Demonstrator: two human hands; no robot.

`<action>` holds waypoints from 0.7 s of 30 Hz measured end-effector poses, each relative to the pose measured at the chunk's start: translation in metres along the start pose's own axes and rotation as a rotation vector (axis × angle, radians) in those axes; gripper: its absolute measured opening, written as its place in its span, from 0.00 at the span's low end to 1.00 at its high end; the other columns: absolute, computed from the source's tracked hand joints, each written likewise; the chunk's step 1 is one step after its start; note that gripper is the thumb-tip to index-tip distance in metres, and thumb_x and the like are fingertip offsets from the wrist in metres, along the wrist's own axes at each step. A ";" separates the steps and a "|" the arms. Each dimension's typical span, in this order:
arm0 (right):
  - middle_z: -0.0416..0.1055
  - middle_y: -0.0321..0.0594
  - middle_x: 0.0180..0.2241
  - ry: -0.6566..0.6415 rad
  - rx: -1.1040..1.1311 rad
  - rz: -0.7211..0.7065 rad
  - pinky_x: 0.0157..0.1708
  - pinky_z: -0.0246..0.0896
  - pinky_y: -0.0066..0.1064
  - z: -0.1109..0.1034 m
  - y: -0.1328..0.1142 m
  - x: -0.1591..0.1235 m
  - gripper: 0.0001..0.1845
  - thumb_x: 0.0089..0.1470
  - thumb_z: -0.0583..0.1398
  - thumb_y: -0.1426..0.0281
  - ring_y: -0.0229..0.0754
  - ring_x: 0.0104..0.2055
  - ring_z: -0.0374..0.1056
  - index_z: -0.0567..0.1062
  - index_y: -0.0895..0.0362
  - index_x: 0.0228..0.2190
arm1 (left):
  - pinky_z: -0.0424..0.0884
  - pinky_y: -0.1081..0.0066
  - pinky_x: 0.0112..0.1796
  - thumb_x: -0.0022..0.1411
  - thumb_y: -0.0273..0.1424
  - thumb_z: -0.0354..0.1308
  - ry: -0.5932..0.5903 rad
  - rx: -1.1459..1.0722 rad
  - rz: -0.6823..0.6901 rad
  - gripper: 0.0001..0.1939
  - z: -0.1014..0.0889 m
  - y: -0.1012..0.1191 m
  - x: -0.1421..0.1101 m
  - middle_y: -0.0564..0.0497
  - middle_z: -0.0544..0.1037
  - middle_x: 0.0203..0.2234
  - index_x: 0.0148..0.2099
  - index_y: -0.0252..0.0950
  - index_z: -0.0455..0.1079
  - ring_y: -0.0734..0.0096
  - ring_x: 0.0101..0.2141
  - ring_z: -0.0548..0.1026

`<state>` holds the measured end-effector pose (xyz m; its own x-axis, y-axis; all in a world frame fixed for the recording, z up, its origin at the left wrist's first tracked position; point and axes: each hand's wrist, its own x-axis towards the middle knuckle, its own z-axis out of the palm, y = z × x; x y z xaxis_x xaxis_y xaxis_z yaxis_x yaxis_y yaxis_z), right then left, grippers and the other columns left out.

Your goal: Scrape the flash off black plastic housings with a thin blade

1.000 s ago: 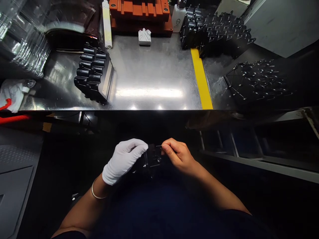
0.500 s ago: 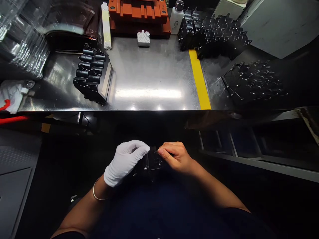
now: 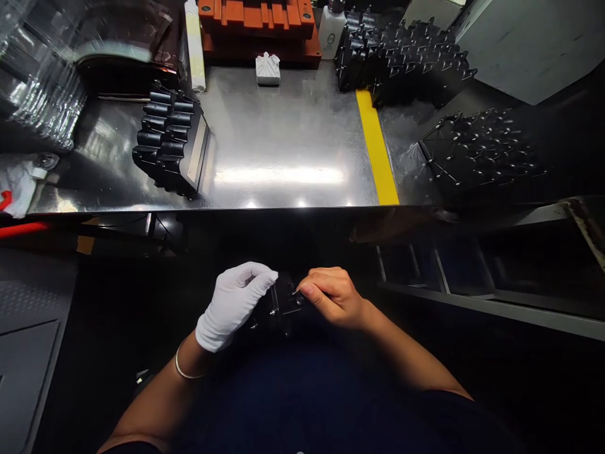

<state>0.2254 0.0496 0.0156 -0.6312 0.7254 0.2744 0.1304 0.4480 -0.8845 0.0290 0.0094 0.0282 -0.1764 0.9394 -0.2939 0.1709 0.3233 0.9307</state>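
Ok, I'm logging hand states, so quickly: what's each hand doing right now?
Left hand: gloved, closed on the edge of a dark part.
Right hand: bare, closed, pinching a thin metallic piece.

Steel table (image 3: 283, 132) bears black molded parts (image 3: 167, 142), yellow strip (image 3: 377, 148), orange block (image 3: 259, 31).

I see plain yellow straight tape (image 3: 377, 151) on the silver-grey flat metal table (image 3: 283, 132), plain white cloth glove (image 3: 231, 302) before it.
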 end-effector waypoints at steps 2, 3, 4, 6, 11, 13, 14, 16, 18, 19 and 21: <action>0.67 0.36 0.18 0.020 -0.037 -0.016 0.22 0.59 0.27 0.001 0.000 0.000 0.17 0.63 0.52 0.70 0.34 0.20 0.62 0.73 0.58 0.25 | 0.69 0.74 0.25 0.52 0.38 0.62 -0.001 0.014 0.000 0.13 0.000 -0.001 0.000 0.51 0.75 0.19 0.23 0.35 0.74 0.72 0.23 0.71; 0.67 0.36 0.18 0.024 -0.051 -0.017 0.22 0.59 0.27 0.001 0.000 -0.001 0.17 0.63 0.51 0.70 0.34 0.21 0.62 0.73 0.58 0.25 | 0.69 0.74 0.25 0.52 0.39 0.62 -0.001 0.017 0.001 0.13 0.001 -0.002 0.000 0.51 0.76 0.19 0.23 0.35 0.74 0.72 0.23 0.71; 0.67 0.36 0.18 0.023 -0.063 -0.019 0.23 0.59 0.27 0.001 0.000 -0.001 0.17 0.63 0.51 0.70 0.34 0.21 0.62 0.73 0.58 0.25 | 0.69 0.74 0.25 0.52 0.39 0.62 -0.002 0.019 0.001 0.13 0.001 -0.002 0.000 0.51 0.76 0.19 0.23 0.35 0.75 0.72 0.23 0.71; 0.66 0.36 0.18 0.014 -0.073 -0.024 0.23 0.58 0.27 0.001 0.000 -0.001 0.16 0.63 0.52 0.70 0.34 0.21 0.62 0.72 0.57 0.25 | 0.69 0.74 0.25 0.52 0.39 0.62 -0.005 0.022 -0.002 0.13 0.002 -0.002 0.000 0.51 0.76 0.19 0.23 0.35 0.75 0.71 0.23 0.71; 0.59 0.32 0.16 -0.118 0.056 0.043 0.20 0.52 0.26 -0.005 0.001 -0.001 0.21 0.64 0.50 0.69 0.31 0.19 0.54 0.65 0.56 0.19 | 0.69 0.75 0.24 0.51 0.38 0.63 -0.025 -0.013 -0.029 0.12 0.004 0.000 -0.002 0.51 0.76 0.19 0.23 0.35 0.75 0.72 0.22 0.71; 0.55 0.31 0.16 -0.234 0.167 0.093 0.19 0.49 0.25 -0.010 0.002 -0.001 0.23 0.64 0.50 0.67 0.30 0.18 0.51 0.61 0.56 0.17 | 0.68 0.75 0.23 0.51 0.38 0.64 -0.063 -0.026 -0.044 0.12 0.004 0.002 -0.004 0.51 0.76 0.19 0.23 0.34 0.75 0.72 0.22 0.71; 0.55 0.31 0.16 -0.288 0.230 0.102 0.20 0.50 0.25 -0.012 0.002 -0.001 0.24 0.65 0.50 0.66 0.30 0.18 0.51 0.61 0.56 0.16 | 0.68 0.75 0.23 0.51 0.37 0.64 -0.084 -0.027 -0.039 0.11 0.004 0.002 -0.004 0.51 0.76 0.18 0.24 0.34 0.75 0.73 0.21 0.71; 0.60 0.33 0.18 -0.354 0.327 0.085 0.21 0.53 0.24 -0.016 0.003 -0.001 0.25 0.66 0.48 0.62 0.30 0.20 0.56 0.65 0.57 0.19 | 0.68 0.75 0.23 0.51 0.36 0.63 -0.111 -0.018 -0.005 0.11 0.003 0.003 -0.004 0.51 0.76 0.18 0.23 0.34 0.75 0.73 0.21 0.71; 0.63 0.35 0.19 -0.323 0.306 0.038 0.22 0.55 0.25 -0.016 0.004 0.000 0.25 0.64 0.50 0.56 0.32 0.21 0.60 0.69 0.58 0.22 | 0.68 0.76 0.23 0.52 0.36 0.63 -0.106 -0.003 0.032 0.11 0.001 0.003 -0.003 0.52 0.76 0.18 0.23 0.34 0.75 0.73 0.21 0.71; 0.64 0.35 0.19 -0.282 0.241 0.014 0.22 0.55 0.25 -0.016 0.004 0.000 0.25 0.62 0.52 0.53 0.32 0.21 0.60 0.70 0.58 0.23 | 0.67 0.76 0.23 0.52 0.35 0.63 -0.098 0.004 0.042 0.11 0.001 0.003 -0.003 0.52 0.76 0.18 0.23 0.34 0.75 0.73 0.21 0.71; 0.62 0.33 0.18 -0.211 0.083 -0.031 0.21 0.51 0.25 -0.013 0.004 0.001 0.24 0.56 0.58 0.51 0.32 0.20 0.57 0.69 0.58 0.22 | 0.67 0.76 0.23 0.52 0.35 0.63 -0.092 0.018 0.053 0.11 0.001 0.003 -0.001 0.52 0.76 0.17 0.23 0.35 0.75 0.73 0.21 0.71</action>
<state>0.2350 0.0589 0.0176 -0.7810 0.5827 0.2247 0.0507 0.4177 -0.9072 0.0305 0.0093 0.0314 -0.0772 0.9615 -0.2639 0.1956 0.2741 0.9416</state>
